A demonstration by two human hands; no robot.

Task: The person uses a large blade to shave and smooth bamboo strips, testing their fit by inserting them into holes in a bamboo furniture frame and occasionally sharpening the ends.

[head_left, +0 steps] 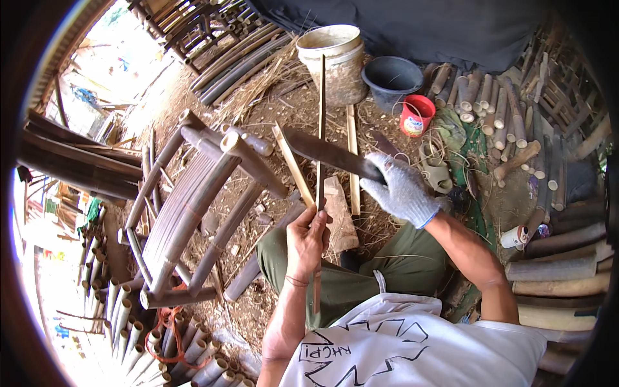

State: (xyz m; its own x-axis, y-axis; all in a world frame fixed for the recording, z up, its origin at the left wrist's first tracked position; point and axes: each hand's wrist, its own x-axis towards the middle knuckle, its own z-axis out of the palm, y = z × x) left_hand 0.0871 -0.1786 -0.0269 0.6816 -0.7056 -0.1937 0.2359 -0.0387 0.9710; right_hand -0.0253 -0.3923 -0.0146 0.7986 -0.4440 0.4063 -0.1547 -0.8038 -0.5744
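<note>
My bare left hand (305, 240) is closed around a long, thin bamboo strip (321, 103), which runs up past my fingers and down over my lap. A paler split piece of bamboo (293, 161) slants up from the same fingers; whether it is gripped too, I cannot tell. In a grey knit glove, my right hand (401, 192) grips the handle of a broad, dark-bladed machete (329, 153). Its blade points left and crosses the strip above my left hand. Below the blade, a wooden block (340, 222) lies on the ground by my legs.
Left of me stands a bamboo chair-like frame (193, 203). Ahead are a dirty white bucket (332, 71), a black basin (392, 84) and a red pail (416, 116). Cut bamboo pieces (483, 97) lie at right; bamboo tubes (132, 342) fill the lower left. Shavings litter the ground.
</note>
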